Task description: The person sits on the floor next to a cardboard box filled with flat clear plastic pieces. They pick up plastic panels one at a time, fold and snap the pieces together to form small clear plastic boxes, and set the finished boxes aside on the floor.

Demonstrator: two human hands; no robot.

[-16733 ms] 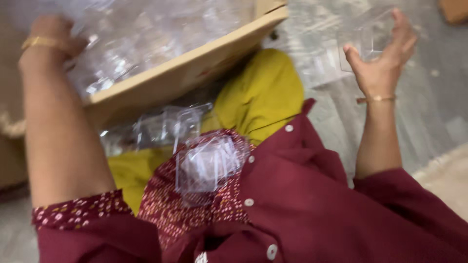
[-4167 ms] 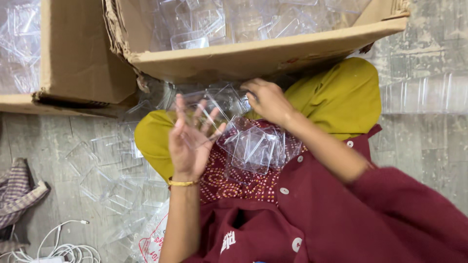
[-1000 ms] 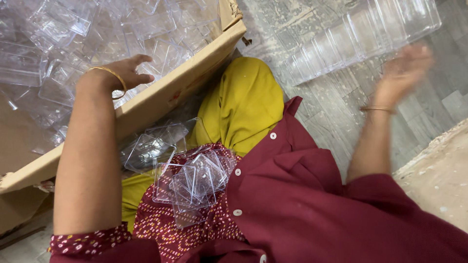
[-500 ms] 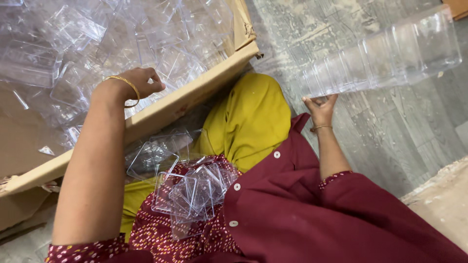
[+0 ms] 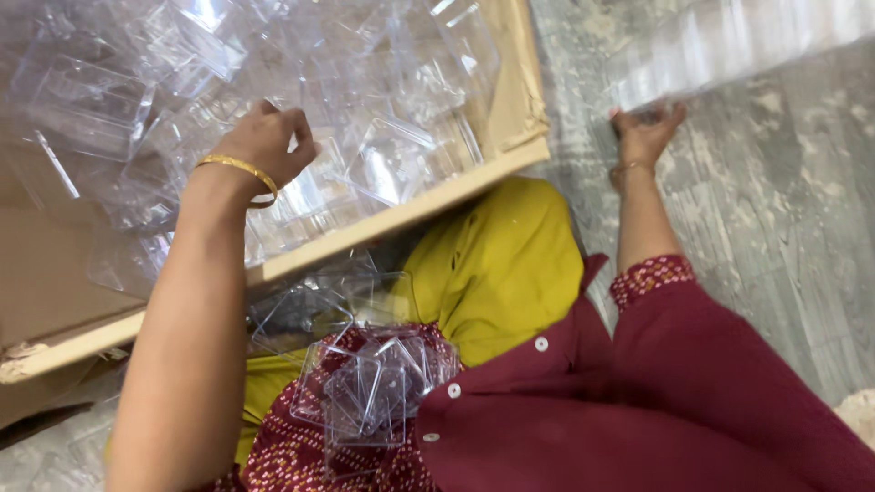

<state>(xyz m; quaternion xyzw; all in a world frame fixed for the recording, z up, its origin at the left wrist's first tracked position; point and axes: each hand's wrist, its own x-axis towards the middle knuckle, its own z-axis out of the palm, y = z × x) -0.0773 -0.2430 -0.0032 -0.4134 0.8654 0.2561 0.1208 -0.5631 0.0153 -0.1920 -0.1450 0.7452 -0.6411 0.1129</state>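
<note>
I see: maroon tunic, white buttons down front | red cuff with pale dot print just behind right hand [image 5: 645, 137] | thin gold bangle at each wrist, left hand [image 5: 264, 144] too | mustard-yellow trousers

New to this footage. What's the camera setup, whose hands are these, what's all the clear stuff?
There is no machine: one camera sits on a person's head and looks down at their own two bare hands and lap. The left hand, with a gold bangle, reaches into a cardboard box full of clear plastic containers and rests on them; whether it grips one is unclear. The right hand is stretched out to a long stack of clear containers lying on the grey floor, touching its near end; this part is blurred. More clear plastic pieces lie piled in the person's lap, on maroon and yellow clothing.
</note>
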